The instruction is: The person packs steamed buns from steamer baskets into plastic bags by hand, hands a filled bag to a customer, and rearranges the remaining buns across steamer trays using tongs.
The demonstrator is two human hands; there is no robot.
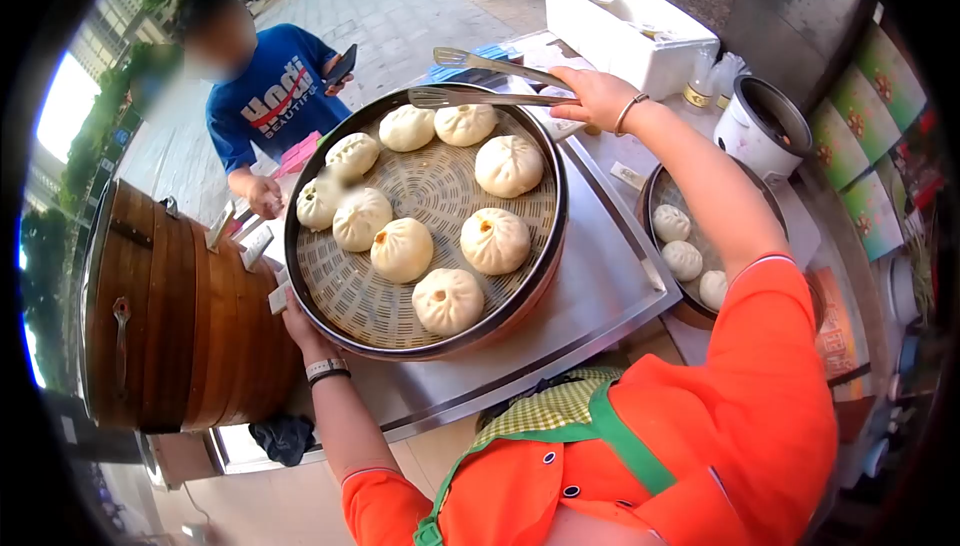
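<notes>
A round steamer tray (330,321) with several white buns, one of them (448,301) near its front edge, sits over the steel counter (600,276). My left hand (305,326) is at the tray's lower left rim, its fingers mostly hidden beneath the edge. In my right hand (597,98) are metal tongs (480,66), held above the tray's far right rim. The tongs' arms are apart, with nothing between them.
Stacked wooden steamers (190,316) stand at left. A person in a blue shirt (280,86) holds a phone (341,68) across the counter. At right are a second steamer with buns (682,260), a white pot (750,131) and a white foam box (620,41).
</notes>
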